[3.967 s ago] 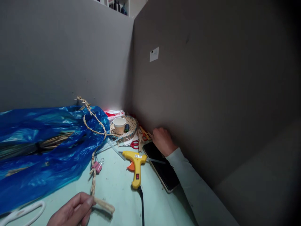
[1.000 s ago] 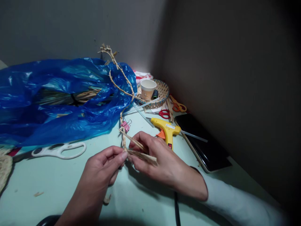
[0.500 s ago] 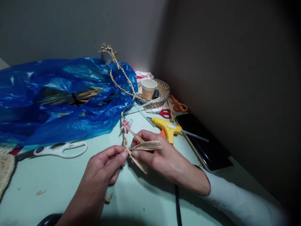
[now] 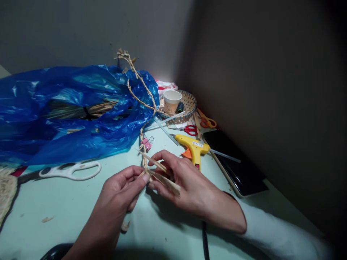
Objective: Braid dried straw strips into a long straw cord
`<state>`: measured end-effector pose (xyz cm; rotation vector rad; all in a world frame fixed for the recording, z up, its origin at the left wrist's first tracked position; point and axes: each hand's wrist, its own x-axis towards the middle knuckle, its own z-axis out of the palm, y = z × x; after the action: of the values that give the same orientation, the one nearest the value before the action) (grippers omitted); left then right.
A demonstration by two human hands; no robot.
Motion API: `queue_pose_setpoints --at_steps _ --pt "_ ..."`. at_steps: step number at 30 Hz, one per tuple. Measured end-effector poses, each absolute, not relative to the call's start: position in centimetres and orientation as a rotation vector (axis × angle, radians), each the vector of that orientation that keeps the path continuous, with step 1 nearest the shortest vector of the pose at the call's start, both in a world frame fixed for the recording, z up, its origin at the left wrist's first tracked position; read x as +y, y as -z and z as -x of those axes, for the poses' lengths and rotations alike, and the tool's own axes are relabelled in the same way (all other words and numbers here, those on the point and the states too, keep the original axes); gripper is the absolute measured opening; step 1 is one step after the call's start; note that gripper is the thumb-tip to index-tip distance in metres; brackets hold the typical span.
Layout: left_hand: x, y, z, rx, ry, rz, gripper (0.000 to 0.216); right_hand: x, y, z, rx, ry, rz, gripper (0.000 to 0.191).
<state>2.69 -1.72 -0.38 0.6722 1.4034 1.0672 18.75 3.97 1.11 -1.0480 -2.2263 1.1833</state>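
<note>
On a green table [image 4: 84, 213], both hands [image 4: 126, 189] [image 4: 187, 180] pinch a braid [image 4: 144, 160] near a glue gun [image 4: 187, 140], its label [image 4: 197, 144] illegible.

The pale green bench [image 4: 89, 206] bears a rumpled blue plastic bag [image 4: 89, 85] along its back left, with white-handled scissors [image 4: 55, 172] just in front. A woven straw piece [image 4: 7, 191] lies at the left edge, a small fibre scrap [image 4: 47, 219] nearer the front. A shallow woven basket [image 4: 192, 103] sits at the back; red-handled scissors [image 4: 191, 130] and orange-handled scissors [image 4: 208, 122] lie near it. A yellow glue gun [image 4: 192, 143] rests on its side beside a black-screened mobile device [image 4: 235, 169].
</note>
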Motion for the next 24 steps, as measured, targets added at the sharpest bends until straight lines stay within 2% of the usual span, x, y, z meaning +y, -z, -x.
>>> queue_pose_setpoints --at_steps 7,17,24 --pt "-1.66 0.32 -2.87 1.432 -1.060 -0.728 0.029 4.06 -1.00 -18.97 -2.198 -1.221 1.071 0.029" --pt "-1.72 0.01 -3.02 1.419 -1.017 -0.714 0.019 3.59 -0.52 -18.85 -2.256 -1.000 1.032 0.027" --pt "-1.66 0.56 -2.43 1.383 -1.006 -0.750 0.022 3.75 -1.12 -18.83 -2.250 -1.053 1.071 0.025"
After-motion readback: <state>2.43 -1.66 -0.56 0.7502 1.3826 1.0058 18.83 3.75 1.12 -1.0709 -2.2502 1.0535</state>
